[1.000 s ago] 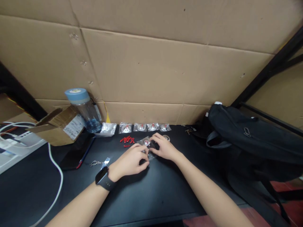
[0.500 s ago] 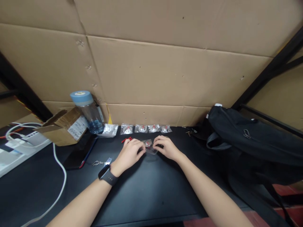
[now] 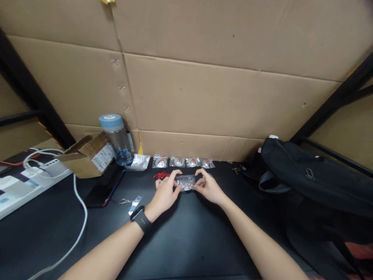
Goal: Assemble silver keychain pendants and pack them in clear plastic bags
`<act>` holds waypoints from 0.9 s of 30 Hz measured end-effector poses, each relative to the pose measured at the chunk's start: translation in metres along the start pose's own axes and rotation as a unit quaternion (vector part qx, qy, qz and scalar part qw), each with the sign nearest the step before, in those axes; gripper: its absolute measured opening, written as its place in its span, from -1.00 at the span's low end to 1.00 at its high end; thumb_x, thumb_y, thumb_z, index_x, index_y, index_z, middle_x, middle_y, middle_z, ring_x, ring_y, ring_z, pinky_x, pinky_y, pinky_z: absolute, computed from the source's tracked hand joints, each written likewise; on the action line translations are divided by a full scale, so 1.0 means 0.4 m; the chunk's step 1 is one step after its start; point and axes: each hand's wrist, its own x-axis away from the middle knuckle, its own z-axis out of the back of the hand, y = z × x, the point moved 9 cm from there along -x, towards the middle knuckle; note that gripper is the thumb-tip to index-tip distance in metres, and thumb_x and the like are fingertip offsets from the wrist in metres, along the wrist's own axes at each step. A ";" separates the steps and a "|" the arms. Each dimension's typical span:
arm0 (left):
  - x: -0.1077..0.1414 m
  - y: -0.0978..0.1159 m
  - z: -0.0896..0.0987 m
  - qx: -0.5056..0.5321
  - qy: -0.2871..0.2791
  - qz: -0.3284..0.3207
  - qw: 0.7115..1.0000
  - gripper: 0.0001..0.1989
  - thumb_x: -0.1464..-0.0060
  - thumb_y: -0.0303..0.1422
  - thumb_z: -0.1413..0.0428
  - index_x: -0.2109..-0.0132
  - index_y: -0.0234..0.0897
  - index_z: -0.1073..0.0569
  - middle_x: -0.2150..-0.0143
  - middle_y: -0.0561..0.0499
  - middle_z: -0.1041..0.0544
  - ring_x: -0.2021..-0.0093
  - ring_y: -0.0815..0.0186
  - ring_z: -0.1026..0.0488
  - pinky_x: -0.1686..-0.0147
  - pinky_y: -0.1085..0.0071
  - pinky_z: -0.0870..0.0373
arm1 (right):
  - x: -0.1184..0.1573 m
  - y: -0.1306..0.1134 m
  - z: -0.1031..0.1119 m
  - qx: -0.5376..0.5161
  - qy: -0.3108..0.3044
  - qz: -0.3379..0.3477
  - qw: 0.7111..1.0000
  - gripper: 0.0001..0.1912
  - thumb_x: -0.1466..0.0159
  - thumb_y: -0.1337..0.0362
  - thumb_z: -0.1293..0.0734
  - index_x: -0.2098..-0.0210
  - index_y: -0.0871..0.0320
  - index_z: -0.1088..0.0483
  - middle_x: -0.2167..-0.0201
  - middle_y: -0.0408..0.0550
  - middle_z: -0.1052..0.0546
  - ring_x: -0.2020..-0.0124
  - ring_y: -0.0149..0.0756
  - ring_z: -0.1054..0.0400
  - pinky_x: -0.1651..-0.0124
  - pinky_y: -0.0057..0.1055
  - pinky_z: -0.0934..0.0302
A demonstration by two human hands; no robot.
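Note:
A small clear plastic packet (image 3: 185, 182) with something round and partly red inside lies between my hands at the middle of the black table. My left hand (image 3: 166, 191), with a dark watch on its wrist, pinches the packet's left edge between fingers and thumb. At its right edge, my right hand (image 3: 210, 188) grips the packet the same way. Just behind my left hand is a bunch of red cords (image 3: 161, 175). Several similar packets (image 3: 179, 161) stand in a row at the back, against the cardboard wall, beside a silvery packet (image 3: 140, 161).
At the left are a bottle with a blue lid (image 3: 116, 136), an open cardboard box (image 3: 87, 157), a black phone (image 3: 105, 188), a white power strip (image 3: 32, 184) with cables, and a keyring (image 3: 124, 201). A black backpack (image 3: 314, 175) fills the right side.
The packet in my hands has turned and now lies flatter and wider between them. My fingers have shifted along its sides. The camera view has tilted slightly, and more of the red cords shows.

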 end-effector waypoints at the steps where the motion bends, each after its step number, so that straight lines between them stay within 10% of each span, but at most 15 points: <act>1: 0.001 0.005 0.001 -0.016 0.007 -0.010 1.000 -0.61 -0.26 -0.37 -0.06 -0.20 -0.01 -0.30 0.28 0.11 -0.59 0.11 0.19 -0.49 -0.02 0.17 -0.13 | 0.000 -0.006 0.000 0.027 -0.005 0.004 1.000 -0.69 -0.22 0.31 -0.37 0.04 0.06 -0.35 0.49 -0.26 -0.49 0.55 -0.42 -0.33 0.44 -0.52 -0.17; 7: 0.017 0.043 -0.014 -0.115 0.010 -0.091 0.989 -0.69 -0.33 -0.38 0.01 -0.09 0.00 -0.51 -0.01 -0.06 -0.53 -0.11 0.09 -0.34 -0.05 0.08 -0.14 | 0.012 -0.056 -0.017 0.207 -0.029 0.054 0.976 -0.59 -0.22 0.48 -0.27 0.03 0.08 -0.57 0.46 -0.15 -0.46 0.45 -0.36 -0.30 0.29 -0.42 -0.22; 14: 0.036 0.069 -0.030 -0.139 -0.009 -0.148 0.979 -0.66 -0.27 -0.25 -0.08 -0.16 -0.10 -0.46 -0.24 -0.12 -0.44 -0.39 -0.08 -0.05 -0.22 -0.13 0.00 | 0.040 -0.104 -0.027 0.330 -0.015 0.141 0.933 -0.62 -0.22 0.35 -0.42 -0.04 0.03 -0.54 -0.06 0.05 -0.49 -0.06 -0.05 -0.29 -0.15 -0.08 -0.17; 27: 0.003 0.019 -0.008 -0.019 -0.003 -0.024 1.000 -0.83 -0.31 -0.30 -0.05 0.10 -0.15 -0.53 0.09 -0.02 -0.63 -0.02 0.13 -0.46 -0.05 0.09 -0.13 | 0.022 -0.100 -0.004 0.074 -0.018 0.055 0.996 -0.77 -0.33 0.18 -0.37 0.09 0.11 -0.57 0.21 -0.03 -0.67 0.23 -0.20 -0.52 0.15 -0.33 -0.34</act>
